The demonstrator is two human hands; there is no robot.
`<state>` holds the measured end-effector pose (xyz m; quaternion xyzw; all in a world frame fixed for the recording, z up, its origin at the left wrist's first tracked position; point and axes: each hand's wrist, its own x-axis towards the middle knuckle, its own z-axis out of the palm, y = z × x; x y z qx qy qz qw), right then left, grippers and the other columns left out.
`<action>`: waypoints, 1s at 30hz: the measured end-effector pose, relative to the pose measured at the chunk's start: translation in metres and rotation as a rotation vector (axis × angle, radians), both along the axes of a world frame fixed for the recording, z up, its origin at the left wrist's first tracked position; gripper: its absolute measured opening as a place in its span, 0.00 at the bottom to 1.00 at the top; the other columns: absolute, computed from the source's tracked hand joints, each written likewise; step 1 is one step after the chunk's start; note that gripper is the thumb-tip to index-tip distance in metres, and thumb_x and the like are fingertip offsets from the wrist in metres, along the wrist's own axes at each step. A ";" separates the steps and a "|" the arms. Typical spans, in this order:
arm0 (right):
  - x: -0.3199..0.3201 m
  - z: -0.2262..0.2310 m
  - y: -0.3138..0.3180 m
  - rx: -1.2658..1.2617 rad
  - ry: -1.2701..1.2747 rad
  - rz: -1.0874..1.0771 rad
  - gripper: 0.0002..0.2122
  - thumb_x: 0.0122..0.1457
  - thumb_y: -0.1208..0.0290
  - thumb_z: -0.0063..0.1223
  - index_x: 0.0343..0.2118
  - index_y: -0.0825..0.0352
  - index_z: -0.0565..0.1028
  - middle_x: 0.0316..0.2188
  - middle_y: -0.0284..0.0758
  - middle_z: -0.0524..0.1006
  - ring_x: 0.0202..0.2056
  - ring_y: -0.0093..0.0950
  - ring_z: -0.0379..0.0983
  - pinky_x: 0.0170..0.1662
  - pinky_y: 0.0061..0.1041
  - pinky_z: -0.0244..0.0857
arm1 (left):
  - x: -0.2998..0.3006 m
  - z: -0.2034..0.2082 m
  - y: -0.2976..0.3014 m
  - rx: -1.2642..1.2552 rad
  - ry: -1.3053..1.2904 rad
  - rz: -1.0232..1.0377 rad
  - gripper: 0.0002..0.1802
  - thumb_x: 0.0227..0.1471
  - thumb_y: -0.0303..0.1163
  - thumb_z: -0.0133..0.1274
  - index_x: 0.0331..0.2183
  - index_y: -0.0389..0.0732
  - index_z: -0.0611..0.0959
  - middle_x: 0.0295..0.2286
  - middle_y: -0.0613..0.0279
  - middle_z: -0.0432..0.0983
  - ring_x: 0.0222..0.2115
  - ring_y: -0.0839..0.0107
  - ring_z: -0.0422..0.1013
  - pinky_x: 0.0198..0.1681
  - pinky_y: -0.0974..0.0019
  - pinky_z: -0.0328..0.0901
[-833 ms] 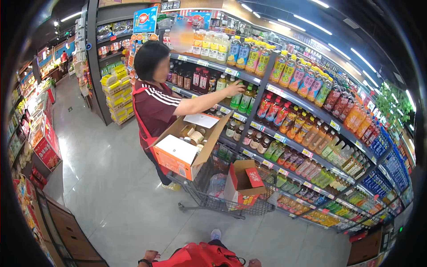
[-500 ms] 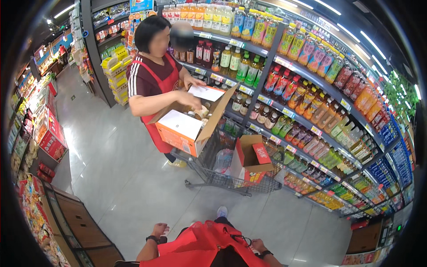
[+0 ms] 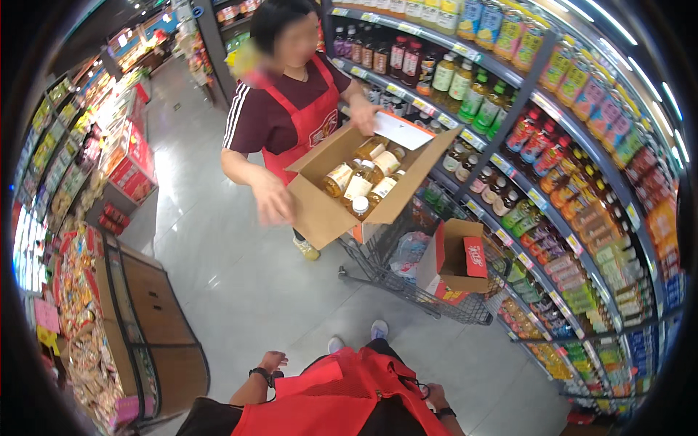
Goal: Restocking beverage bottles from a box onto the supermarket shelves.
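While the left hand [image 3: 274, 361] hangs with loose fingers and nothing in them in the head view, I cannot tell whether the right hand [image 3: 437, 397] holds anything. Ahead, the open cardboard box [image 3: 318, 213] of amber bottles [image 3: 358, 187] sits at the left end of the shopping cart [image 3: 471, 312]. It looks heavy, with bendy flaps, so hold it underneath. Bottles may be slippery; grab their middles.
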<state>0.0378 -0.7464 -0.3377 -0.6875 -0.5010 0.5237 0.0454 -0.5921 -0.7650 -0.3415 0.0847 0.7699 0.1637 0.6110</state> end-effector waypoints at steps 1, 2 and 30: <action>0.003 -0.003 0.024 0.046 0.046 0.058 0.11 0.58 0.65 0.52 0.28 0.67 0.80 0.18 0.36 0.77 0.24 0.28 0.77 0.27 0.31 0.70 | 0.004 0.003 0.000 -0.027 0.003 0.003 0.19 0.58 0.38 0.48 0.47 0.37 0.78 0.40 0.59 0.81 0.39 0.65 0.78 0.37 0.59 0.69; 0.003 -0.001 0.050 0.069 0.089 -0.112 0.11 0.60 0.65 0.50 0.30 0.68 0.79 0.19 0.36 0.77 0.23 0.27 0.76 0.25 0.29 0.69 | 0.008 0.006 0.001 -0.027 0.010 0.020 0.18 0.57 0.37 0.48 0.45 0.37 0.80 0.39 0.59 0.82 0.37 0.66 0.78 0.34 0.61 0.69; -0.253 0.364 0.417 0.632 0.288 -0.195 0.17 0.62 0.61 0.52 0.22 0.71 0.77 0.15 0.29 0.73 0.20 0.16 0.70 0.23 0.18 0.62 | -0.002 0.080 0.172 0.499 -0.063 0.054 0.17 0.60 0.33 0.48 0.49 0.39 0.77 0.42 0.61 0.79 0.40 0.71 0.76 0.39 0.64 0.69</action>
